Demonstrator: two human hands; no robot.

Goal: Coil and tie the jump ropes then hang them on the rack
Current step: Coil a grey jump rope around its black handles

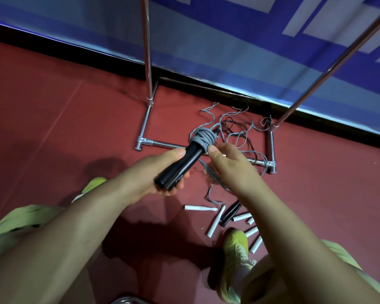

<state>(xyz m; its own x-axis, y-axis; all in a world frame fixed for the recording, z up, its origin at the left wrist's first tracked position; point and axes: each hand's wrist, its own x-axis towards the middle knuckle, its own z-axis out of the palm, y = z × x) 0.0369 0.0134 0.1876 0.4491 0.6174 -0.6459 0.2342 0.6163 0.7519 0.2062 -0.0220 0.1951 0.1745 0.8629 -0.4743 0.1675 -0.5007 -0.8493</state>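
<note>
Head view: left hand (pixel 162 172) wrapped round a pair of black tubular jump-rope handles (pixel 180 165), held above the red floor in front of the chrome rack (pixel 149 51). Grey cord (pixel 203 138) wound thick at the handle tops. Right hand (pixel 226 165) pinching the loose strand beside the coil. Cord probably light, springy, slippery; best gripped close to the wraps.

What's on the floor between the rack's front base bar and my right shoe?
In the head view, between the rack's front bar and the right shoe lie loose grey rope, white handles and a pair of black handles.
</note>
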